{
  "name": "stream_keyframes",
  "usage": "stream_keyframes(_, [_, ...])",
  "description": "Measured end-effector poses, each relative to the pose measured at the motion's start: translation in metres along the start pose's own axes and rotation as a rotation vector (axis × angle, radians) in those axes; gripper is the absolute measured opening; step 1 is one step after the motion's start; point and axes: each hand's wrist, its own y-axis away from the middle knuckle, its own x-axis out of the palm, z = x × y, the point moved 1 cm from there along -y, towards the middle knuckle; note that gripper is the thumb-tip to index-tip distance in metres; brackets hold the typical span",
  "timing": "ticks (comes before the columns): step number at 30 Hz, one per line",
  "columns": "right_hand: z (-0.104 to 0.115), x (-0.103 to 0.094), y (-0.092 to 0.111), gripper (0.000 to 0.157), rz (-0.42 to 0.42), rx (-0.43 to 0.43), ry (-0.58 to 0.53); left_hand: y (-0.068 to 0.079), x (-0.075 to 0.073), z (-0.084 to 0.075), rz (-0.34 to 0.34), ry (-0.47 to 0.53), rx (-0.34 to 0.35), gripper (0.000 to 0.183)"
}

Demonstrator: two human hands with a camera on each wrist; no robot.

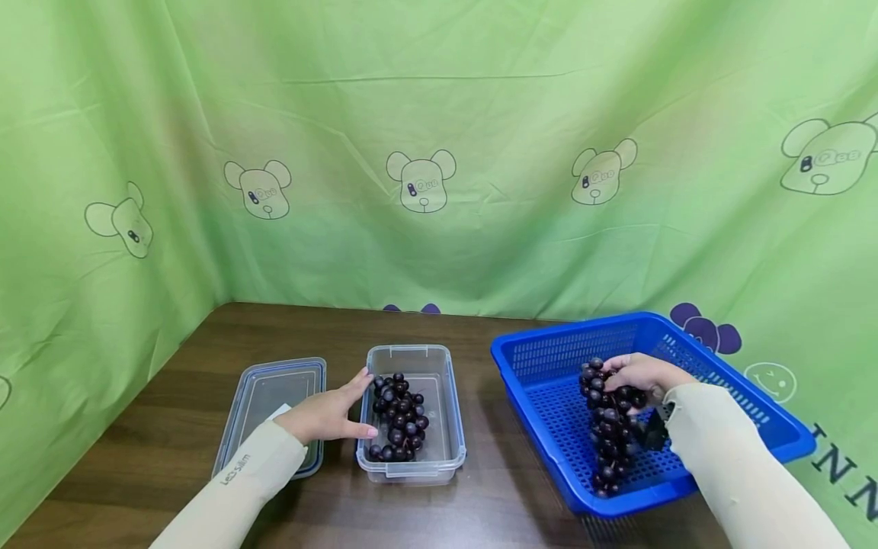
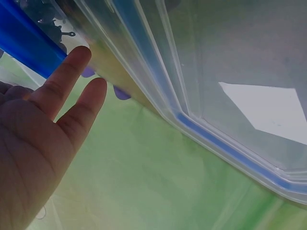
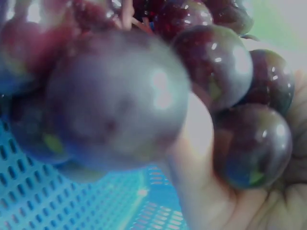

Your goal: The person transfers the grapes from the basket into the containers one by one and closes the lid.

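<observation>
My right hand [image 1: 643,374] grips a bunch of dark purple grapes [image 1: 607,442] inside the blue plastic basket [image 1: 542,389]. In the right wrist view the grapes [image 3: 117,100] crowd close to the camera, with the thumb [image 3: 199,134] among them. My left hand [image 1: 322,415] is at the left rim of a clear plastic container [image 1: 442,427], thumb and fingers spread apart. Another bunch of dark grapes [image 1: 399,415] lies in the left part of that container. In the left wrist view the fingers [image 2: 88,98] are extended with nothing between them.
Left of the container, partly behind my left forearm, lies a clear lid [image 1: 281,381] with a blue seal and a white label [image 2: 271,110]. Everything stands on a brown wooden table [image 1: 480,503]. A green printed cloth [image 1: 507,252] hangs behind and along the sides.
</observation>
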Motion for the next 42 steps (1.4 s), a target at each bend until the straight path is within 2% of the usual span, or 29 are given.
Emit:
stream_keyframes(3, [0.006,-0.001,0.003,0.018,-0.009,-0.011,-0.018,0.001,0.000,-0.001,-0.002,0.002,-0.002,0.092])
stream_keyframes(8, [0.013,-0.002,0.007,0.034,-0.020,-0.044,-0.019,0.001,0.000,-0.001,-0.003,0.000,-0.006,0.091])
stream_keyframes(13, [0.020,-0.005,0.010,0.016,-0.005,-0.079,-0.093,0.003,0.000,-0.002,-0.001,-0.005,-0.003,0.092])
stream_keyframes(20, [0.028,-0.011,0.016,0.022,-0.024,-0.090,-0.099,0.003,-0.002,-0.004,0.011,0.014,-0.005,0.091])
stream_keyframes(24, [0.031,-0.012,0.020,0.018,-0.003,-0.094,-0.116,0.001,-0.002,-0.005,0.020,0.020,0.000,0.092])
stream_keyframes(35, [0.055,-0.011,0.026,0.029,0.029,-0.147,-0.146,0.001,-0.002,-0.003,0.004,0.005,-0.017,0.092])
stream_keyframes(42, [0.059,-0.011,0.031,0.032,0.028,-0.163,-0.150,0.000,0.000,-0.002,0.006,-0.004,-0.013,0.091])
